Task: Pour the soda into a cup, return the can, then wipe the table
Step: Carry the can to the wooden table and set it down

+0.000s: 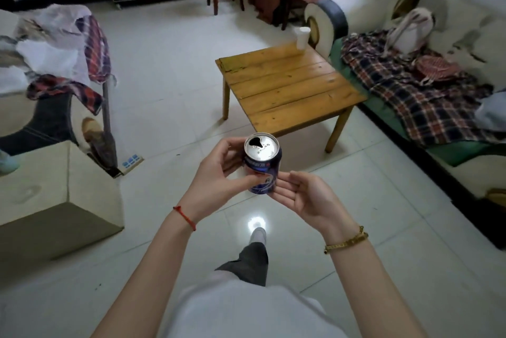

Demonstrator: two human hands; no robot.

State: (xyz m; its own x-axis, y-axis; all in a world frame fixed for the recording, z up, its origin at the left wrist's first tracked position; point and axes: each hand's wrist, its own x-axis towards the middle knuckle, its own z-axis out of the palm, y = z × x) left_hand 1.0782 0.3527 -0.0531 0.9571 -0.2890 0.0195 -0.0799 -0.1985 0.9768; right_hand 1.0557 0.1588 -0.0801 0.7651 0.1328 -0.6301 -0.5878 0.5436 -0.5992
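Can (pixel 262 164), one, dark blue, stood upright w/ its top already open, label text too blurred to read. Left hand (pixel 219 170) gripped it; right hand (pixel 298 195) lay open, palm up, fingertips touching its base. One white cup (pixel 303 37) sat at far edge of wooden table (pixel 287 85), well apart; bare tile floor (pixel 169 69) btwn.

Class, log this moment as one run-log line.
stage: carrying | left hand: grips opened can | right hand: open beside can | cup: far table corner
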